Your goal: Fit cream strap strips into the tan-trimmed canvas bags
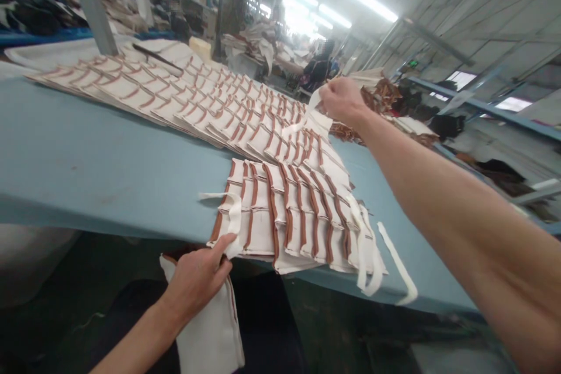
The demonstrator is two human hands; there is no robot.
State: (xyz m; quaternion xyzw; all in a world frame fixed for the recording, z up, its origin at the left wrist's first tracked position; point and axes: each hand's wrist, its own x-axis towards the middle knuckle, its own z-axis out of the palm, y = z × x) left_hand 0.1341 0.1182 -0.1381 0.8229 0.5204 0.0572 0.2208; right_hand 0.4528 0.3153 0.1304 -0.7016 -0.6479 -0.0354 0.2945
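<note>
Cream fabric panel (210, 327), brown-edged, hangs below the front table edge, clamped in my left hand (199, 274). Same hand pins a curled white strip (235, 216) at the fingertips; its free end trails left over the near stack. My right hand (342, 100) pinches a second strip (302, 123), which dangles toward the far stack.

Blue-covered table (109, 169) carries both: the near stack (302, 210) in overlapping brown-trimmed rows by the front edge, the far stack (197, 99) spread behind it. Loose strips (370, 251) drape the near stack's right end; another strip (398, 266) lies on the blue just beside. Dark bar (158, 58) rests on the far stack.

Pose: left forearm slants up from the bottom edge, thumb side inward. Right arm reaches long from the right edge, fingers curled.

Panel's top is partly behind my left hand. Can't tell whether the right-hand strip touches the pieces under it. Under-table area is dark; background person (319, 67) is blurred.
</note>
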